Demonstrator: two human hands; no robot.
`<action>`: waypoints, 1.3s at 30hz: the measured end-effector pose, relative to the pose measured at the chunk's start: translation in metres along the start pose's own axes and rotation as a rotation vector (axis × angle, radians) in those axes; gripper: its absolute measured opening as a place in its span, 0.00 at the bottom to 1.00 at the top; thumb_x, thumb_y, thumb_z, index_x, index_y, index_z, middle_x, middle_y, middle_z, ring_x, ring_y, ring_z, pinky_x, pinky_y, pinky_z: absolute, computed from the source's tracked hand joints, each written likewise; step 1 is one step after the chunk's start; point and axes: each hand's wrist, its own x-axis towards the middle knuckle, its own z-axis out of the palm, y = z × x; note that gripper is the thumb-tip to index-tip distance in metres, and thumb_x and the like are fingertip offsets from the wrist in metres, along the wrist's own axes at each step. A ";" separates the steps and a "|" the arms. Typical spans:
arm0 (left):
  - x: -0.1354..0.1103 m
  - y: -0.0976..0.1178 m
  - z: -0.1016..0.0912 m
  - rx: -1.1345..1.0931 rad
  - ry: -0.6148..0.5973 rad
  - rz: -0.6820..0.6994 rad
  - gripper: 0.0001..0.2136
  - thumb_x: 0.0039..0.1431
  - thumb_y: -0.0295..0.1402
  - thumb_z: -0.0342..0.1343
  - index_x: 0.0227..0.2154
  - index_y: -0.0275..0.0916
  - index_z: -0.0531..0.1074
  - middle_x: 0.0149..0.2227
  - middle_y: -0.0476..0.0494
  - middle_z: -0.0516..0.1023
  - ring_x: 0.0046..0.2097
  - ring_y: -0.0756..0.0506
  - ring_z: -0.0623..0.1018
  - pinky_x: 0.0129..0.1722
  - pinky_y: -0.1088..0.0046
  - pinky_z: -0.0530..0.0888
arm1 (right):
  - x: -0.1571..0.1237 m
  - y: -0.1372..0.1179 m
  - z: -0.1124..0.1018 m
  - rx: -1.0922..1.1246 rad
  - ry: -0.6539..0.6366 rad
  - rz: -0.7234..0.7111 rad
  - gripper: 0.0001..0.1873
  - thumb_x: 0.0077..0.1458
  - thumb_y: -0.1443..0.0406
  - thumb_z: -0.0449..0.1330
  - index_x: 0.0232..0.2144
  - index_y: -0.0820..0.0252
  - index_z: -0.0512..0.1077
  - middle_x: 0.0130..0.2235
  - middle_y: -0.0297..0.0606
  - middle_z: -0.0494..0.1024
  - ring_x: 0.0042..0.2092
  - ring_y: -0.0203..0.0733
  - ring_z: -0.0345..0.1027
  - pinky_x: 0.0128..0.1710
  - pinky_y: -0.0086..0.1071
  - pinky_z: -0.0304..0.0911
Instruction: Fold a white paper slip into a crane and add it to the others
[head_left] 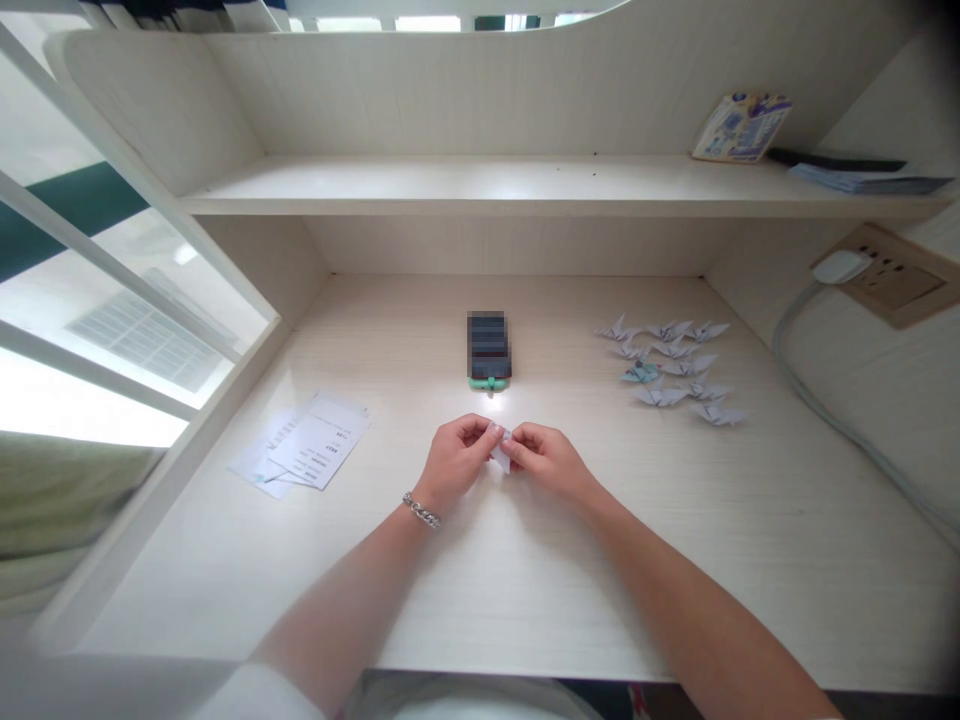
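My left hand [452, 462] and my right hand [549, 458] meet over the middle of the pale desk [480, 590], both pinching one small folded piece of white paper [501, 449] between thumbs and fingertips. A silver chain bracelet [421, 511] circles my left wrist. Just beyond the hands a phone [489, 348] lies flat on a teal stand. Several folded paper cranes [671, 365] sit in a cluster to the far right of the phone.
Loose printed slips [307, 450] lie to the left. A shelf [525, 185] above holds a booklet [741, 127] and dark papers [862, 175]. A white plug [840, 266] sits in a wall socket at right, its cable running down the wall.
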 end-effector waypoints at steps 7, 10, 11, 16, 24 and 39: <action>0.005 -0.005 -0.001 -0.125 0.097 -0.046 0.13 0.48 0.40 0.59 0.29 0.33 0.73 0.27 0.45 0.75 0.28 0.51 0.72 0.27 0.76 0.70 | -0.002 -0.006 0.004 0.036 -0.105 0.048 0.13 0.52 0.56 0.55 0.24 0.60 0.67 0.25 0.35 0.75 0.26 0.36 0.67 0.28 0.29 0.61; 0.005 -0.006 -0.001 -0.146 0.120 -0.034 0.13 0.48 0.40 0.59 0.29 0.33 0.73 0.26 0.45 0.75 0.27 0.52 0.71 0.26 0.76 0.69 | -0.004 -0.008 0.005 0.023 -0.089 0.051 0.13 0.53 0.57 0.54 0.24 0.60 0.67 0.25 0.35 0.74 0.26 0.36 0.67 0.27 0.29 0.60; 0.005 -0.006 -0.001 -0.143 0.133 -0.029 0.13 0.48 0.40 0.59 0.28 0.33 0.73 0.25 0.46 0.75 0.26 0.52 0.71 0.26 0.77 0.69 | -0.005 -0.009 0.005 0.015 -0.100 0.053 0.13 0.53 0.57 0.54 0.25 0.60 0.67 0.25 0.35 0.75 0.26 0.36 0.67 0.27 0.29 0.60; 0.006 -0.005 -0.002 -0.143 0.179 -0.039 0.14 0.48 0.41 0.59 0.28 0.33 0.73 0.24 0.47 0.74 0.25 0.52 0.71 0.25 0.77 0.69 | -0.007 -0.013 0.005 -0.143 -0.077 -0.003 0.12 0.54 0.60 0.53 0.23 0.59 0.66 0.24 0.33 0.74 0.26 0.35 0.65 0.26 0.28 0.57; 0.006 -0.006 -0.002 -0.130 0.172 -0.039 0.13 0.48 0.41 0.59 0.28 0.34 0.73 0.24 0.47 0.74 0.25 0.52 0.71 0.25 0.77 0.69 | -0.006 -0.012 0.002 -0.027 -0.161 0.019 0.13 0.54 0.58 0.54 0.24 0.60 0.68 0.26 0.35 0.75 0.28 0.37 0.68 0.29 0.29 0.60; 0.001 0.001 -0.003 -0.117 -0.082 -0.093 0.16 0.47 0.39 0.60 0.36 0.32 0.74 0.25 0.44 0.75 0.25 0.50 0.73 0.27 0.75 0.71 | 0.003 -0.001 0.000 0.191 0.106 0.022 0.17 0.49 0.52 0.57 0.24 0.61 0.69 0.21 0.33 0.70 0.24 0.36 0.64 0.25 0.29 0.61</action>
